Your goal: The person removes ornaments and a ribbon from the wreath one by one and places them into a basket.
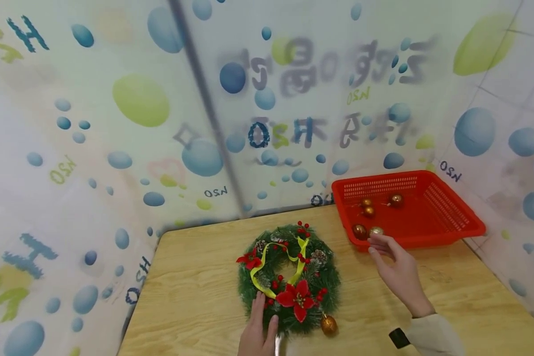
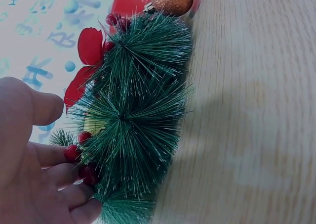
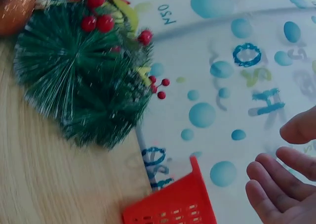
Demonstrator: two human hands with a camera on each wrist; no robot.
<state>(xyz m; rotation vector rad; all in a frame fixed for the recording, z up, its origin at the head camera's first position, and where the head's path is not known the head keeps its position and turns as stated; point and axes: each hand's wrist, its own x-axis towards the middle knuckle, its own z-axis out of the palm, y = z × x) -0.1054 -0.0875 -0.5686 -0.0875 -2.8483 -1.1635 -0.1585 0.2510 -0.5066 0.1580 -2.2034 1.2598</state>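
A green wreath (image 1: pixel 331 282) with red berries, pinecones, red flowers (image 1: pixel 298 299) and a yellow ribbon (image 1: pixel 259 277) lies on the wooden table. My left hand (image 1: pixel 259 329) rests at its near left edge, fingers extended; in the left wrist view the fingers touch the berries (image 2: pixel 88 174). At the wreath's near right edge is a copper glitter ball (image 1: pixel 329 326). My right hand (image 1: pixel 398 272) is held by the near left corner of the red basket (image 1: pixel 427 240), fingers loosely bent with nothing between them in the right wrist view. Its fingertips overlap a pale gold ball (image 1: pixel 376 231) in the head view.
Several gold and brown balls (image 1: pixel 396 200) lie inside the basket at the back right of the table (image 1: pixel 196 277). A curtain (image 1: pixel 115 123) printed with blue and green bubbles hangs behind the table and along its sides.
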